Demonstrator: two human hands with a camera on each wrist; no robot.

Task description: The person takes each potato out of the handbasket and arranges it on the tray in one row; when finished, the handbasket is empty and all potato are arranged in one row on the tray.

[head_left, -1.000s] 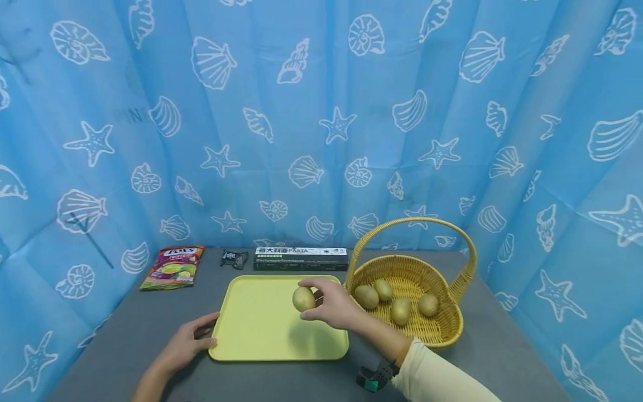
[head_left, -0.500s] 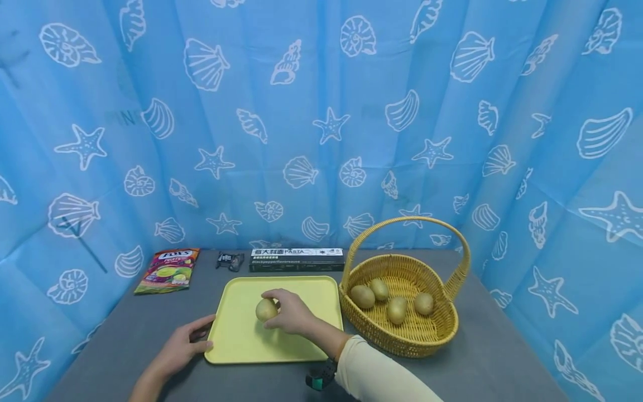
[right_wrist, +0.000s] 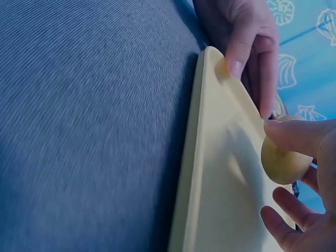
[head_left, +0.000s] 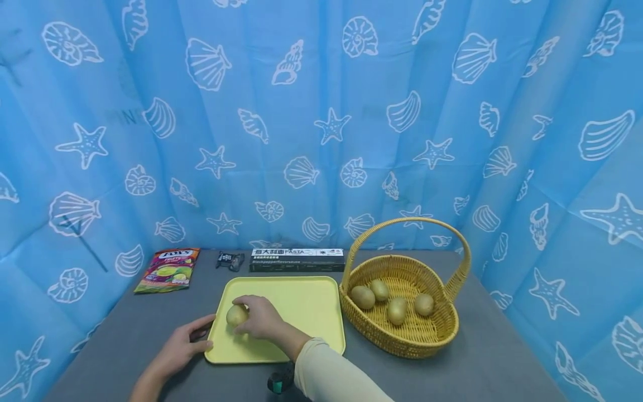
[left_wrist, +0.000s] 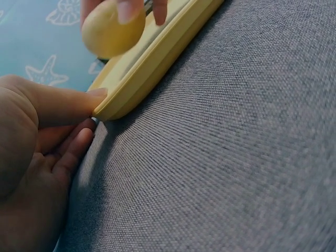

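Over the left part of the yellow tray (head_left: 301, 301), the right hand (head_left: 262, 318) holds a tan, potato-like piece (head_left: 236, 316) between thumb and fingers. The left hand (head_left: 178, 347) grips the tray's left edge near its front corner, thumb on the rim. Right of the tray, a wicker basket (head_left: 402, 347) holds four similar pieces (head_left: 397, 310); behind the tray, a pasta box (head_left: 297, 267) lies on the grey tabletop (head_left: 482, 357).

There's a blue curtain (head_left: 374, 195) printed with white outlines of shells and starfish, above a grey, finely woven tablecloth (head_left: 477, 363). The tray (head_left: 301, 301) is plain pale yellow, the wicker basket (head_left: 402, 349) golden, the potato-like pieces (head_left: 236, 316) yellowish tan. FOX'S fruits bag (head_left: 168, 272): orange, purple, green. The pasta box (head_left: 296, 267) is black and white, the sleeve (head_left: 334, 371) cream.
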